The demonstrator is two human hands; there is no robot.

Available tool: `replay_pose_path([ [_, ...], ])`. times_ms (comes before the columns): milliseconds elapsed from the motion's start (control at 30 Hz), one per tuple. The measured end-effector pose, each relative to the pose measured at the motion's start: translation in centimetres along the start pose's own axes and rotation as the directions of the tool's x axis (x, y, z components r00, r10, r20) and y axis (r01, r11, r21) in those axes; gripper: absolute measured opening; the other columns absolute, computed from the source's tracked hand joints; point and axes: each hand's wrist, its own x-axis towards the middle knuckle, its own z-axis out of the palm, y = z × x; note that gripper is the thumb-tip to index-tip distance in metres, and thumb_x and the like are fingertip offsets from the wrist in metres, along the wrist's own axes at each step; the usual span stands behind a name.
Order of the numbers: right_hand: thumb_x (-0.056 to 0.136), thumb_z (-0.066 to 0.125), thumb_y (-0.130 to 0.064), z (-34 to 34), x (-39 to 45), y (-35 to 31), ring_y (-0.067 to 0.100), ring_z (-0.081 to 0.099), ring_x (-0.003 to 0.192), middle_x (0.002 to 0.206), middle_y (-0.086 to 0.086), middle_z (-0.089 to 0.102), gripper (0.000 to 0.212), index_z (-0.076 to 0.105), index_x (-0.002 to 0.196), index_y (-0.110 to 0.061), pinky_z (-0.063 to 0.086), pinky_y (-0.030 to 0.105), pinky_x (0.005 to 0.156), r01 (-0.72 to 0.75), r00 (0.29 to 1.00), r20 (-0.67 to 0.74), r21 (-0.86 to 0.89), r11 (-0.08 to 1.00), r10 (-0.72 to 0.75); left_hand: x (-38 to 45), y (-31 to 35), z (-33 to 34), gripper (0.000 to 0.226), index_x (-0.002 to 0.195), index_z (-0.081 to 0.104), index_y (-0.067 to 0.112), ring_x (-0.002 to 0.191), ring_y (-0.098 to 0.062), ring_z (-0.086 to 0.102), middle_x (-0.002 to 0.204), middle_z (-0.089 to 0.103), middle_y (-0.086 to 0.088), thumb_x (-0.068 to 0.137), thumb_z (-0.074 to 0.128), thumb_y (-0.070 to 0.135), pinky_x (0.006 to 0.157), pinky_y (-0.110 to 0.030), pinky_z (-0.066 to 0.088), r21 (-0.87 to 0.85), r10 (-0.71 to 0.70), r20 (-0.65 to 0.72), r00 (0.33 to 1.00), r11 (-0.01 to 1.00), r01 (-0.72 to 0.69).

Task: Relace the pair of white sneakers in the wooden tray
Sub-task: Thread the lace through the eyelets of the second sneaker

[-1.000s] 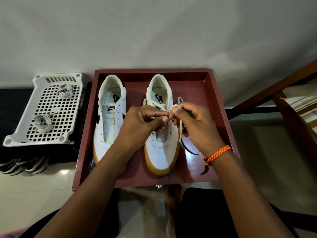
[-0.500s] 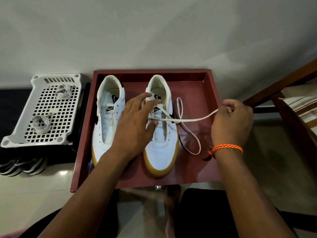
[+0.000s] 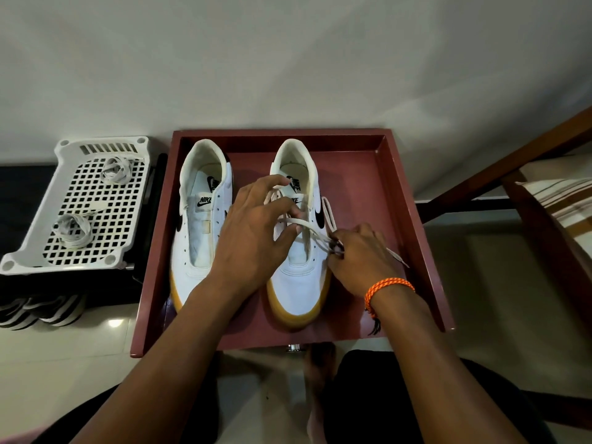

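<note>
Two white sneakers with gum soles stand side by side in the reddish wooden tray (image 3: 413, 200). The left sneaker (image 3: 198, 232) has no lace. Over the right sneaker (image 3: 298, 283) my left hand (image 3: 256, 232) rests with fingers spread, pressing on the tongue and eyelet area. A cream lace (image 3: 304, 224) runs across the upper eyelets to my right hand (image 3: 358, 254), which pinches it beside the shoe's right edge. The lace's free end trails past that hand onto the tray floor.
A white perforated plastic basket (image 3: 41, 251) sits left of the tray with two coiled laces (image 3: 72, 230) on it. Striped shoes lie below it on the floor. A wooden frame and striped cushion (image 3: 557, 200) stand at the right. A wall rises behind the tray.
My right hand, which had pulled the lace out far to the right, has come back in beside the right sneaker. My left hand stays on the shoe.
</note>
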Motion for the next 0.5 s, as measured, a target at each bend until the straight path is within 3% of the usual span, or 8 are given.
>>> replay_pose_path([
  [100, 0.094, 0.067, -0.03, -0.1, 0.3, 0.4, 0.033, 0.061, 0.099, 0.105, 0.009, 0.064, 0.014, 0.072, 0.099, -0.018, 0.048, 0.036, 0.076, -0.034, 0.999, 0.026, 0.074, 0.997, 0.032, 0.2, 0.3, -0.2, 0.015, 0.101, 0.078, 0.025, 0.133, -0.019, 0.048, 0.146, 0.057, 0.009, 0.088, 0.074, 0.03, 0.107, -0.017, 0.03, -0.107, -0.028, -0.021, 0.999, 0.994, 0.026],
  [167, 0.093, 0.07, -0.029, -0.3, 0.5, 0.9, 0.032, 0.062, 0.082, 0.08, 0.004, 0.063, 0.019, 0.068, 0.08, -0.016, 0.042, 0.032, 0.062, -0.016, 0.999, 0.03, 0.122, 0.992, 0.013, 0.2, 0.4, -0.3, 0.015, 0.1, 0.079, 0.025, 0.133, -0.017, 0.048, 0.14, 0.061, 0.01, 0.086, 0.075, 0.029, 0.107, -0.008, 0.023, -0.151, -0.026, -0.031, 0.999, 0.988, 0.021],
  [233, 0.091, 0.073, -0.029, -0.9, 0.5, 1.0, 0.031, 0.063, 0.07, 0.066, 0.003, 0.063, 0.025, 0.067, 0.072, -0.014, 0.048, 0.034, 0.057, 0.019, 0.999, 0.023, 0.231, 0.973, -0.025, 0.2, 0.8, -0.3, 0.014, 0.098, 0.08, 0.025, 0.134, -0.016, 0.048, 0.136, 0.064, 0.012, 0.085, 0.076, 0.027, 0.109, -0.008, 0.024, -0.191, -0.016, -0.036, 0.999, 0.981, 0.009],
  [300, 0.089, 0.073, -0.021, -1.6, 0.3, 0.4, 0.032, 0.068, 0.065, 0.065, 0.008, 0.069, 0.017, 0.072, 0.074, -0.014, 0.06, 0.047, 0.064, 0.088, 0.996, -0.006, 0.418, 0.904, -0.094, 0.2, 1.2, -0.3, 0.014, 0.099, 0.082, 0.025, 0.133, -0.015, 0.05, 0.133, 0.066, 0.015, 0.086, 0.076, 0.027, 0.107, -0.013, 0.032, -0.24, -0.019, -0.031, 0.999, 0.971, 0.011],
  [367, 0.09, 0.071, -0.008, -2.3, 0.0, -0.4, 0.035, 0.072, 0.067, 0.07, 0.012, 0.073, 0.013, 0.075, 0.08, -0.015, 0.063, 0.052, 0.069, 0.163, 0.985, -0.06, 0.608, 0.777, -0.16, 0.2, 1.6, -0.2, 0.015, 0.103, 0.084, 0.025, 0.122, -0.015, 0.055, 0.127, 0.066, 0.014, 0.089, 0.079, 0.027, 0.098, -0.024, 0.045, -0.269, -0.013, -0.04, 0.999, 0.963, 0.002],
  [500, 0.092, 0.076, 0.003, -3.2, -0.6, -1.3, 0.03, 0.076, 0.073, 0.086, 0.017, 0.076, 0.011, 0.074, 0.099, -0.006, 0.062, 0.036, 0.067, 0.207, 0.971, -0.099, 0.806, 0.554, -0.219, 0.2, 1.8, -0.2, 0.019, 0.109, 0.085, 0.028, 0.084, -0.014, 0.065, 0.098, 0.064, 0.009, 0.092, 0.084, 0.021, 0.07, -0.034, 0.056, -0.34, -0.091, -0.07, 0.993, 0.938, 0.062],
])
